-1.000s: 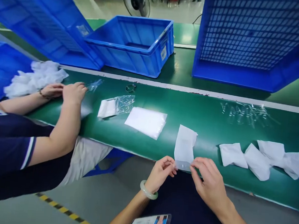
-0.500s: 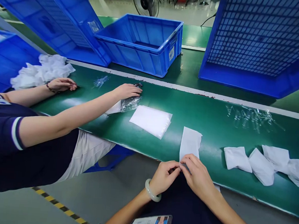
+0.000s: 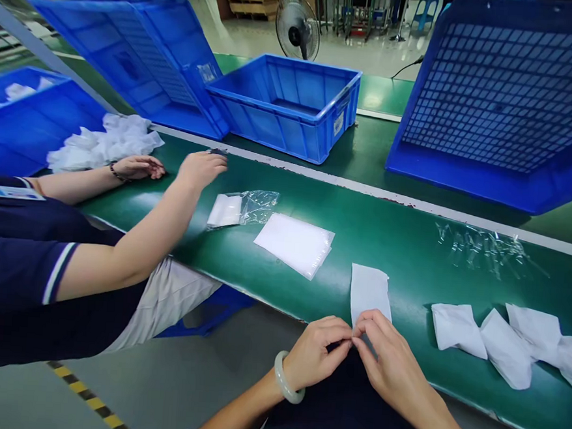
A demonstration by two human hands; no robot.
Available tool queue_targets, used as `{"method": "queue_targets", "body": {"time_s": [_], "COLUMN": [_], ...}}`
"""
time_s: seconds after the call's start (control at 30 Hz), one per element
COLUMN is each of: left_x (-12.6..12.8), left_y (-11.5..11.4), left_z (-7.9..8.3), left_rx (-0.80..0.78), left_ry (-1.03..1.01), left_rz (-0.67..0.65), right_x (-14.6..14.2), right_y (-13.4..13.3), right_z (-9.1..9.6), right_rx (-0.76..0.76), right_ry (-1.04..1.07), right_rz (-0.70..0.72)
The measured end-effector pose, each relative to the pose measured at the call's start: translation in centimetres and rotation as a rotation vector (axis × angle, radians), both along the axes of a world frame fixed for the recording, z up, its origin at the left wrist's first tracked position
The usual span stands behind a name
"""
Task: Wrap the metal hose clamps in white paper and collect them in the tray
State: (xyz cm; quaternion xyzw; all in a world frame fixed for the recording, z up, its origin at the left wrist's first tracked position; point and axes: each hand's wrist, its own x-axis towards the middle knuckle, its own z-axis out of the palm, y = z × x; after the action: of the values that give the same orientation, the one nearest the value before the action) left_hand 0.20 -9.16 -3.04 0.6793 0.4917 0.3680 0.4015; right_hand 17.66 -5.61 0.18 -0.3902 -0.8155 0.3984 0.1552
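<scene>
My left hand [image 3: 316, 352], with a pale bangle on its wrist, and my right hand [image 3: 384, 358] meet at the near edge of the green belt [image 3: 411, 249]. Both pinch the near end of a narrow white pouch [image 3: 369, 292] that lies flat on the belt and points away from me. Fingertips of the two hands touch each other at that end. A flat white bag [image 3: 296, 244] lies to the left of the pouch. Several folded white pouches [image 3: 498, 334] lie to the right.
A co-worker sits at my left; one hand [image 3: 201, 168] holds a small dark object, the other hand [image 3: 137, 166] rests near a pile of white pieces [image 3: 105, 143]. Blue crates [image 3: 294, 104] and a tilted blue crate [image 3: 503, 112] stand behind the belt. Clear film [image 3: 480, 244] lies at right.
My hands have closed together on the pouch's near end. The co-worker's arm reached right across the belt, then drew back left with a small dark object. The view has tilted up.
</scene>
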Motion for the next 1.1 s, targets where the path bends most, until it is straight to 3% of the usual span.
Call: {"method": "queue_targets", "body": {"time_s": [0.17,0.33,0.43,0.53,0.63,0.73,0.8,0.87,0.93,1.0,1.1], "left_x": [0.4,1.5,1.4,0.9,0.6,0.8,1.1,1.2,1.2,1.1,1.1], "left_y": [1.6,4.0,4.8,5.0,4.9,4.8,4.7,4.6,4.5,4.5,4.8], "left_z": [-0.8,-1.1,-0.5,0.3,0.8,1.0,0.9,0.7,0.5,0.6,0.6], "left_rx": [0.209,0.367,0.308,0.212,0.215,0.215,0.196,0.174,0.127,0.064,0.008], "left_ry": [0.095,0.05,0.001,-0.067,-0.072,-0.059,-0.085,-0.124,-0.162,-0.202,-0.27], "left_rz": [0.148,0.055,0.081,0.146,0.217,0.256,0.237,0.22,0.221,0.214,0.204], "right_x": [0.3,1.2,3.5,7.2,11.2,14.0,14.8,15.0,15.3,16.0,17.1], "right_y": [-0.1,-0.2,1.0,5.2,12.4,19.2,22.0,23.1,23.1,22.2,19.4], "right_z": [0.9,2.5,4.4,5.2,2.8,-1.9,-4.9,-6.9,-7.6,-7.1,-5.0], "right_rx": [0.126,0.309,0.401,0.393,0.348,0.417,0.436,0.46,0.505,0.556,0.697], "right_ry": [0.01,0.063,0.148,0.218,0.183,-0.042,-0.13,-0.187,-0.245,-0.291,-0.292], "right_rz": [-0.044,-0.16,-0.367,-0.692,-0.879,-0.911,-0.919,-0.94,-0.977,-1.014,-1.02]}}
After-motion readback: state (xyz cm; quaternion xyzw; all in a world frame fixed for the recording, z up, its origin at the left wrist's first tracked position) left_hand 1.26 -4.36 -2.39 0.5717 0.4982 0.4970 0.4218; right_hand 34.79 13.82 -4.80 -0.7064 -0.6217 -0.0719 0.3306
